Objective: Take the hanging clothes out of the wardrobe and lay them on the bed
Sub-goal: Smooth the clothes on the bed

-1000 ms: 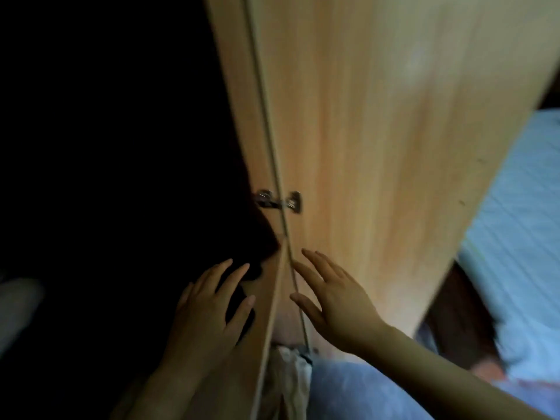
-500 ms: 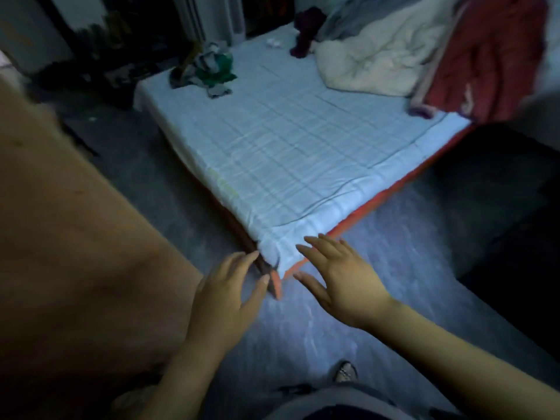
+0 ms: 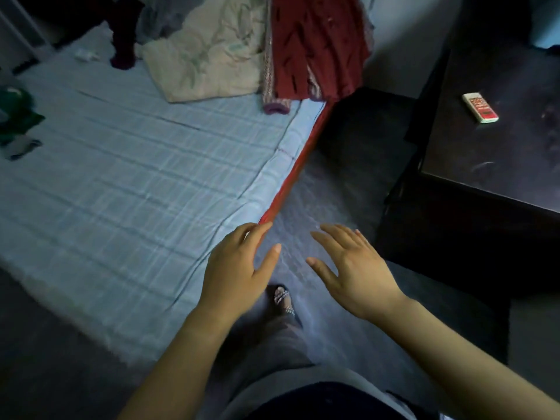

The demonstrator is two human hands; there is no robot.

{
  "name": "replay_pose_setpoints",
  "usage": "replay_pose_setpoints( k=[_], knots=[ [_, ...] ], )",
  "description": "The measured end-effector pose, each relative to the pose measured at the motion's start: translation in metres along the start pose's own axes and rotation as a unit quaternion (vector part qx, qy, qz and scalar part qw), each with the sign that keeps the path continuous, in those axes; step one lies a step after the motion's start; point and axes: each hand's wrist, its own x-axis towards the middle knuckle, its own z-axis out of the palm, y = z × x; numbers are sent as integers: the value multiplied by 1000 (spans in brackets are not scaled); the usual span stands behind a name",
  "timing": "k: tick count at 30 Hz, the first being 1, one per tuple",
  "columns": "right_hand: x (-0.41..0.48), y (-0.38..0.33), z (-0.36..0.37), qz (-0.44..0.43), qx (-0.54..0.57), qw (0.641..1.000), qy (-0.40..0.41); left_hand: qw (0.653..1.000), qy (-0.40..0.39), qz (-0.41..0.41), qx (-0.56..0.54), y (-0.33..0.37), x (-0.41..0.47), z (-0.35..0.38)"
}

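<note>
The bed (image 3: pixel 127 183) with a pale blue checked sheet and a red mattress edge fills the left of the view. A cream garment (image 3: pixel 206 59), a dark red patterned cloth (image 3: pixel 315 43) and a dark maroon piece (image 3: pixel 122 34) lie at its far end, and a green cloth (image 3: pixel 15 116) lies at the left edge. My left hand (image 3: pixel 236 268) hovers over the bed's near corner, fingers straight, holding nothing. My right hand (image 3: pixel 354 265) is spread over the floor beside it, also holding nothing. The wardrobe is out of view.
A dark table (image 3: pixel 491 140) stands at the right with a small red and white box (image 3: pixel 480 107) on it. Grey floor (image 3: pixel 327 201) runs between bed and table. My sandalled foot (image 3: pixel 283 298) shows below my hands.
The view has swung from the wardrobe door to the bed and further right, bringing the dark table into sight. Both hands stay held out in front, holding nothing.
</note>
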Motion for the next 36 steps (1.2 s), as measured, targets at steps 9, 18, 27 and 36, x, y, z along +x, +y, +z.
replay_pose_setpoints(
  k=[9, 18, 27, 36],
  knots=[
    [220, 92, -66, 50, 9, 998, 44, 998, -27, 55, -6, -11, 272, 20],
    [347, 205, -88, 168, 60, 983, 38, 990, -100, 98, -24, 7, 473, 74],
    [532, 349, -149, 137, 73, 986, 58, 993, -90, 79, -20, 45, 686, 141],
    [722, 444, -205, 67, 69, 995, 40, 998, -59, 14, -26, 39, 879, 162]
  ],
)
